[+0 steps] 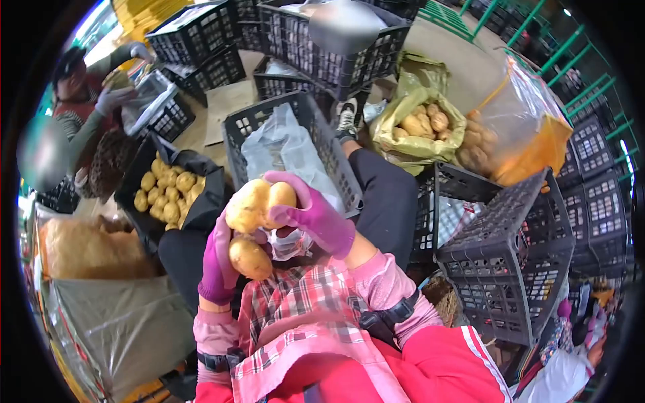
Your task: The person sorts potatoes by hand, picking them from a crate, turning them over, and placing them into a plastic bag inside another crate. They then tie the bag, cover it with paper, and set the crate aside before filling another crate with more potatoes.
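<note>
You have three potatoes in hand above your apron (289, 292), near the crate (336, 151): your right hand (319, 211) has finger and thumb clamped on the right potato (282, 200), while your left hand (220, 258) wraps the big potato (246, 207) and the lower potato (250, 259), its fingertips mostly hidden. Expect each to be firm, modest in weight and easily bruised, with smooth, rounded skin that may slip against your gloves. Grip each around its widest part, with the palm behind, and give the lower one fuller support from beneath.
</note>
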`<state>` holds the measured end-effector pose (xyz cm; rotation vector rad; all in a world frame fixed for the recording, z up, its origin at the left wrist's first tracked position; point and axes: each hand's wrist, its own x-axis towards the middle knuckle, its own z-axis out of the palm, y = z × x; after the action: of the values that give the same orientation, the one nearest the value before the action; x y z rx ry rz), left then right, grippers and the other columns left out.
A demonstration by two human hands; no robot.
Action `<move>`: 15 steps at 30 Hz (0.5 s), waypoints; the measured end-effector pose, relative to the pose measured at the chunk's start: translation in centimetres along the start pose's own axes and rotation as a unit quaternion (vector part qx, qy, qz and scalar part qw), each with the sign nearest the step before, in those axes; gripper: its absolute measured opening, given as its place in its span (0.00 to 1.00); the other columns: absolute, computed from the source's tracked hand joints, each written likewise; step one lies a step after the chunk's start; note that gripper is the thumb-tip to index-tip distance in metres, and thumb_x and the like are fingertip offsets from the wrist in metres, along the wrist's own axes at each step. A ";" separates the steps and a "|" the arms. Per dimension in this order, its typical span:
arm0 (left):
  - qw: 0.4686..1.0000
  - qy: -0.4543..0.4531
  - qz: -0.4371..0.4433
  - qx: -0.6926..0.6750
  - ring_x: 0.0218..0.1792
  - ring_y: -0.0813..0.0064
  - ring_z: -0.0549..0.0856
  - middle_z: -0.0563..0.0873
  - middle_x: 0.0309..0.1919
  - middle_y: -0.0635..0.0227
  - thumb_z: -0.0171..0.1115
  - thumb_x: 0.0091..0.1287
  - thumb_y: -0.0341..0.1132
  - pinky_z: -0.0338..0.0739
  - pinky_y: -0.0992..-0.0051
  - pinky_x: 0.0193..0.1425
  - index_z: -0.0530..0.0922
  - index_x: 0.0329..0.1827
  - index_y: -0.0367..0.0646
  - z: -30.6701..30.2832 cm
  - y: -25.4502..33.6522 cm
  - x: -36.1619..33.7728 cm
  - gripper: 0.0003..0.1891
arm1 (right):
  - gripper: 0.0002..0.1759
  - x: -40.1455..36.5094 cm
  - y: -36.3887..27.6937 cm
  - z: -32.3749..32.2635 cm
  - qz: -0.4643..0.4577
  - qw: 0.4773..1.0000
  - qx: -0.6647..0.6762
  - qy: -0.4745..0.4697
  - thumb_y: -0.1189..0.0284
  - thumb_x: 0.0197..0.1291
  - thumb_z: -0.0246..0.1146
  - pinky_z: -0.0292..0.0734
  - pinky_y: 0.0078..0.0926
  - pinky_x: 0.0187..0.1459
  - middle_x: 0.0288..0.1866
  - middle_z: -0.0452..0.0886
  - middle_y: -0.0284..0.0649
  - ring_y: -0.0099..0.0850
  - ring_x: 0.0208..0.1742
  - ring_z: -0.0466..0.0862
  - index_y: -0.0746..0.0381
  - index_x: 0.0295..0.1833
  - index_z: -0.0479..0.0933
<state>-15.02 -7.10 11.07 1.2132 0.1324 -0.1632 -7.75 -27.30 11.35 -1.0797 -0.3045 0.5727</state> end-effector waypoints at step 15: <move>0.942 0.103 -0.064 -0.313 0.53 0.63 0.80 0.78 0.55 0.59 0.48 0.76 0.54 0.80 0.61 0.57 0.69 0.67 0.44 -1.0 -1.8 2.5 0.26 | 0.39 -3.5 -29.1 -11.1 -0.623 0.560 -0.248 0.486 0.71 0.57 0.72 0.80 0.25 0.50 0.59 0.73 0.45 0.32 0.51 0.80 0.69 0.69 0.59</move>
<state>-12.93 -6.90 8.54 0.5807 0.4161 -0.0946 3.32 -47.64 32.45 -1.2353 -0.1594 -1.4943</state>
